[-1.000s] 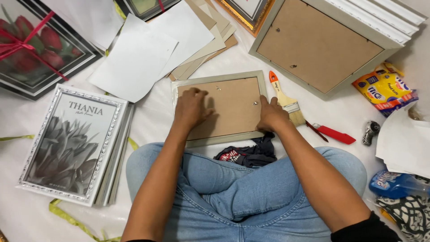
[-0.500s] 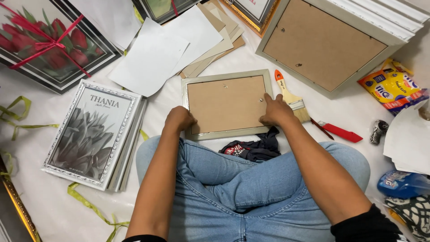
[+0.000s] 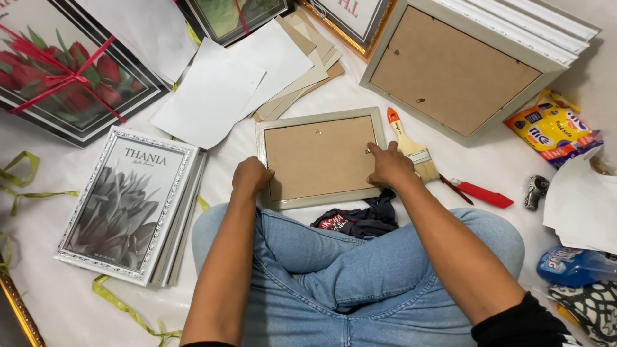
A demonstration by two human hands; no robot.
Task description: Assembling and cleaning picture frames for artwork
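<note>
A small silver picture frame [image 3: 319,156] lies face down on the white sheet in front of my crossed legs, its brown backing board up. My left hand [image 3: 251,176] rests curled on the frame's near left edge. My right hand [image 3: 390,165] presses its fingers on the frame's right edge, at a small metal tab. Neither hand lifts the frame. A dark crumpled cloth [image 3: 361,220] lies just below the frame, against my jeans.
A paintbrush with an orange handle [image 3: 409,146] and a red cutter [image 3: 481,192] lie right of the frame. A big frame [image 3: 461,71] lies face down behind. A stack of silver framed prints [image 3: 130,204] sits left, loose papers [image 3: 225,87] beyond, a yellow packet [image 3: 551,126] and blue bottle [image 3: 574,265] right.
My left hand slid from the middle of the backing board to the frame's near left edge. My right hand stayed at the right edge. The view shifted a little.
</note>
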